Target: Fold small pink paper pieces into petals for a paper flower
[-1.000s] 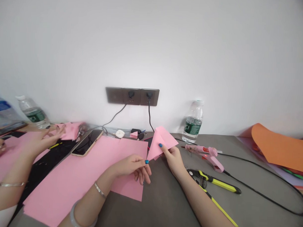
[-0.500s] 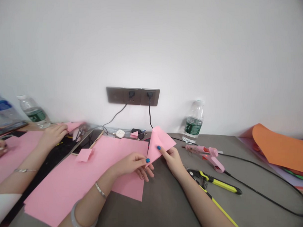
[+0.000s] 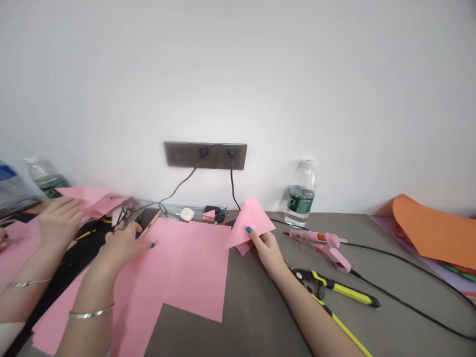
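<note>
I can't tell whether the blurred left hand (image 3: 117,250) grips anything; it covers much of the gold-edged phone (image 3: 149,224). Folded pink paper (image 3: 251,216) conceals most fingers of the right hand (image 3: 272,255). The curled orange paper sheet (image 3: 439,230) runs out of sight.

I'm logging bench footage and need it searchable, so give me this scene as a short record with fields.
Right hand: right hand holds folded pink paper
Left hand: left hand over pink sheets, beside the phone; grip unclear
Right of paper: pink glue gun, yellow-and-black hand tool
By wall: bottle, upright
Far right: orange sheet
Co-worker: hand at other pink paper
</note>
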`<state>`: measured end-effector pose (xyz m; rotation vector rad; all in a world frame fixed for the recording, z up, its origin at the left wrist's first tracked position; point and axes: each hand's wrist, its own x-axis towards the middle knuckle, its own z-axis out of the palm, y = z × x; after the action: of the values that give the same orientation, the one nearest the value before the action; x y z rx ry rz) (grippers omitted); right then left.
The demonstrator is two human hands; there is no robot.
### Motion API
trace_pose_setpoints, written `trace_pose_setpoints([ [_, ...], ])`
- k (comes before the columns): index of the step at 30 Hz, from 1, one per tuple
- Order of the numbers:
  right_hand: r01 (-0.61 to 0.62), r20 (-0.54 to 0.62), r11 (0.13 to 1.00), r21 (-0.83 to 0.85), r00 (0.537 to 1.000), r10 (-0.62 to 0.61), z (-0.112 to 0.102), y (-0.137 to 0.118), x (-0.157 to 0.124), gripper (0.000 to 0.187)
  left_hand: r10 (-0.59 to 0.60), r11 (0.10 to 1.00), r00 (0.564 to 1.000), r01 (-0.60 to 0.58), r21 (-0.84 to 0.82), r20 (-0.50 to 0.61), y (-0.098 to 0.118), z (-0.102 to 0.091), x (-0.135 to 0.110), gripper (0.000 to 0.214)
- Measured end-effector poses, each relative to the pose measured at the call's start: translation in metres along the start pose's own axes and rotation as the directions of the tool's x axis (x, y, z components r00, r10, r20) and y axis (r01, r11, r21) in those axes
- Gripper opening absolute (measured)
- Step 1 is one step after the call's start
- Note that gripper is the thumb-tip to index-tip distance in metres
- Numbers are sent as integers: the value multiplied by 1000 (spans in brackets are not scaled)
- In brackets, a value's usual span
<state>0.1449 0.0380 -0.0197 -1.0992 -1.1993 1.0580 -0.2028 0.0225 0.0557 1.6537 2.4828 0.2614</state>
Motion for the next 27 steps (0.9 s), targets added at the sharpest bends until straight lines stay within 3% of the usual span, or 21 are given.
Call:
trace_pose_setpoints([
  [2, -4, -2, 1000, 27, 1000, 4, 1, -1, 1, 53, -17, 996, 998, 11, 89, 58, -6, 2, 0, 38],
  [4, -5, -18, 998, 67, 1000, 6, 1, -2, 0, 52, 38, 998, 990, -44, 46, 136, -5, 2, -6, 30],
  [6, 5, 1, 996, 91, 1000, -5, 1, -4, -1, 49, 115, 991, 980, -101, -92, 164, -1, -2, -13, 22],
  [9, 44, 138, 996, 83, 989, -55, 0, -7, -3, 40, 179, 920, 967, -99, -380, 183, 10, -15, -26, 23],
  [12, 105, 197, 994, 33, 974, -109, -1, -4, -3, 36, 419, 756, 882, -207, -621, 216, 32, -32, -41, 28],
  [15, 157, 19, 987, -32, 988, -156, 0, 4, -1, 41, 581, 553, 775, -151, -819, 249, 64, -37, -55, 31],
  [18, 225, -137, 958, -180, 958, -251, 0, 8, -2, 51, 700, 333, 663, 25, -943, 265, 98, -17, -60, 32],
  [20, 320, -156, 891, -323, 910, -383, -1, 3, -5, 48, 717, 218, 632, 198, -956, 294, 118, 7, -59, 34],
  [24, 533, -45, 718, -448, 788, -614, -3, -14, -13, 29, 677, 27, 668, 398, -917, 310, 146, 51, -57, 25],
  [27, 615, 150, 666, -422, 772, -618, 1, -22, -19, 16, 655, -58, 691, 448, -892, 305, 156, 66, -62, 16],
])
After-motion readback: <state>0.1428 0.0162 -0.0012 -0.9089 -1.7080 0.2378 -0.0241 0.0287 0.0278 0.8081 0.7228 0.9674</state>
